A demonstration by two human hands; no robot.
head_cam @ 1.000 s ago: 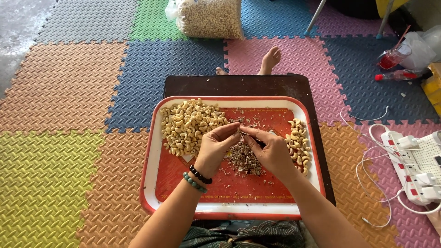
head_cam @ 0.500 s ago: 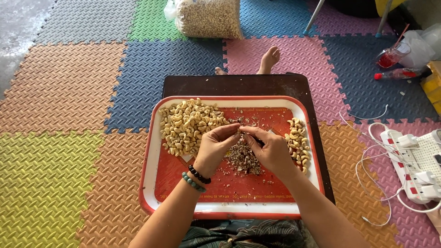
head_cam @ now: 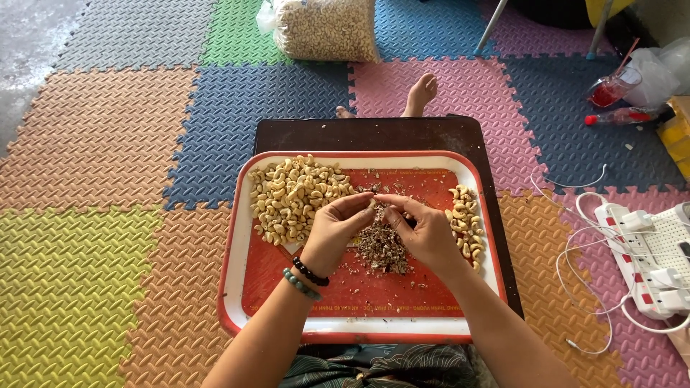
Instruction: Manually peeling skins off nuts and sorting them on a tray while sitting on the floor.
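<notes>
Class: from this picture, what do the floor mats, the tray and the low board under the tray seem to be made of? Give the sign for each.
Floor mats: probably soft foam, matt; embossed tread pattern and jigsaw edges.
Tray: likely plastic, smooth and slightly glossy; rounded moulded white rim with red edging.
Low board: possibly dark wood or laminate, dull sheen; the grain cannot be made out.

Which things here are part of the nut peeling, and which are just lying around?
In use: left hand, right hand, red tray, big nut pile, small nut pile, skin scraps.
Lying about: bag of nuts, power strip, plastic bottle.
</notes>
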